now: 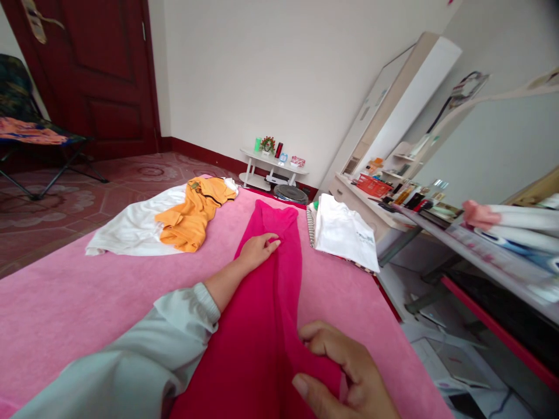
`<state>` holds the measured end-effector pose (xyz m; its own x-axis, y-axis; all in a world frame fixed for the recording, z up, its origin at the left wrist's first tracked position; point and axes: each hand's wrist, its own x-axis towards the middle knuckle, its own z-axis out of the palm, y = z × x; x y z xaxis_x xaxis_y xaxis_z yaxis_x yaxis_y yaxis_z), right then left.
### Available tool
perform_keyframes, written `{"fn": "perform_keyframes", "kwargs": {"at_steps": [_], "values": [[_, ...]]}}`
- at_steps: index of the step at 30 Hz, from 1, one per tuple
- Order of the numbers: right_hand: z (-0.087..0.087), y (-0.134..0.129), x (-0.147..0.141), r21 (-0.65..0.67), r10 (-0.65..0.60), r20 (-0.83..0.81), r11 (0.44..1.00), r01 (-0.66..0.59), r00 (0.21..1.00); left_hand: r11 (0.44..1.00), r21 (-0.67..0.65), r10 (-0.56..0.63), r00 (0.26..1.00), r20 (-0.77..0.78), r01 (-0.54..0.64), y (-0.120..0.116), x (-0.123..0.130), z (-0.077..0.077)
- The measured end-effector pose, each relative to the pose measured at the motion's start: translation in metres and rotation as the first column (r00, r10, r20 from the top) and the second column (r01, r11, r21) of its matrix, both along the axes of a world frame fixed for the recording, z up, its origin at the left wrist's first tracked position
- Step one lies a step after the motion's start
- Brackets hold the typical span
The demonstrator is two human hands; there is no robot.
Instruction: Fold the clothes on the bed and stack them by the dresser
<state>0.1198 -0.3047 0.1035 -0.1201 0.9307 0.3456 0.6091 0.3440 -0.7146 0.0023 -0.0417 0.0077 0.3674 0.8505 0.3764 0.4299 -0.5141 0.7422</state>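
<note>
A long magenta garment (262, 326) lies lengthwise on the pink bedspread (349, 302), its right side folded inward along a crease. My left hand (258, 251) rests on its upper part, fingers stretched out toward the fold, thumb slightly apart. At the lower right, my right hand (349, 366) holds the garment's right edge between thumb and curled fingers, raising it a little. The garment's near end runs out of view. Which kind of clothing it is, I cannot tell.
Left of the garment lie a loose orange top (196, 215) and a white garment (131, 230). To its right sits a stack of folded clothes with a white shirt (343, 227) on top. Beyond the bed stands a small white table (273, 163); a cluttered dressing table (375, 206) is at right.
</note>
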Motion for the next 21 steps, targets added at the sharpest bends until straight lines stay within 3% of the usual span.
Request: {"fn": "perform_keyframes", "kwargs": {"at_steps": [7,10,13,16,18,21], "values": [[0.004,0.002,0.002,-0.027,0.147,-0.008,0.989,-0.147,0.989,0.976,-0.151,-0.142,0.983,0.118,0.16,-0.002,0.017,-0.003],[0.004,0.005,0.001,-0.075,0.222,-0.019,0.972,-0.222,0.975,0.976,-0.157,-0.102,0.955,0.278,0.15,0.005,0.022,-0.007],[-0.016,0.007,-0.005,-0.116,0.309,-0.022,0.944,-0.309,0.951,0.982,-0.173,-0.002,0.913,0.409,0.08,0.012,0.02,-0.009],[-0.048,0.008,-0.014,-0.202,0.388,0.016,0.904,-0.378,0.921,0.985,-0.174,0.039,0.951,0.306,0.015,0.015,0.013,-0.01],[-0.061,0.01,-0.02,-0.274,0.447,0.082,0.869,-0.411,0.891,0.988,-0.156,0.029,0.98,0.195,0.002,0.014,0.009,-0.01],[-0.051,0.019,-0.023,-0.348,0.539,0.107,0.807,-0.476,0.835,0.992,-0.126,0.011,0.993,0.117,0.004,0.01,0.006,-0.009]]}}
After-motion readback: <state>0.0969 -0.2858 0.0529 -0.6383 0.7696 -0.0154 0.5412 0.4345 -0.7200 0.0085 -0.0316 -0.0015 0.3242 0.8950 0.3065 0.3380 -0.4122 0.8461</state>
